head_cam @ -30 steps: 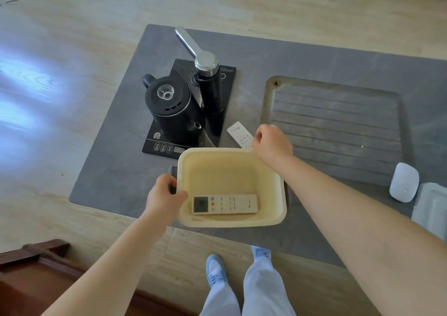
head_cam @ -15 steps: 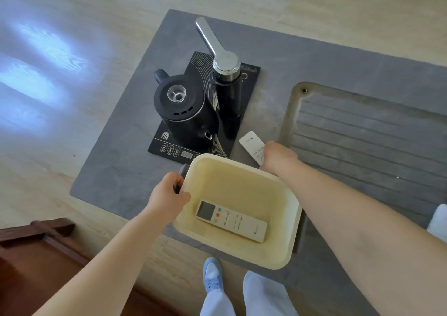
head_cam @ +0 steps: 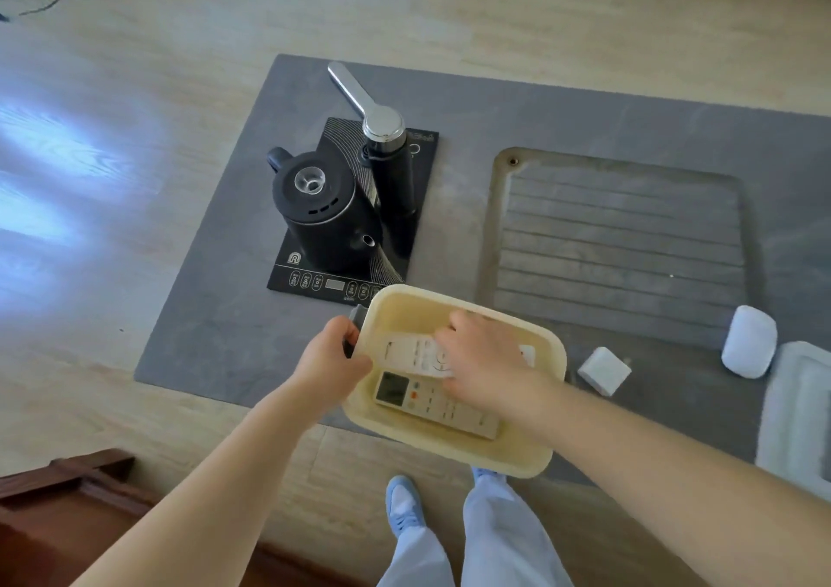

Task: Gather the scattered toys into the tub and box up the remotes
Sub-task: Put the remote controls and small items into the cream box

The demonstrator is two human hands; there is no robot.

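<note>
Newly brought inside the cream box, right hand grips a white remote; left hand clasps its rim.

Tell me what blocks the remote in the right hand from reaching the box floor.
The right hand holds the white remote inside the cream box. The display remote lies underneath, covering part of the floor; nothing else visible intervenes.

R hand hides mid part of slim white remote in cream box; grip can't be told. Its arm covers display remote's near end. L hand hides most of box's dark handle. White tray cut off at right edge.
</note>
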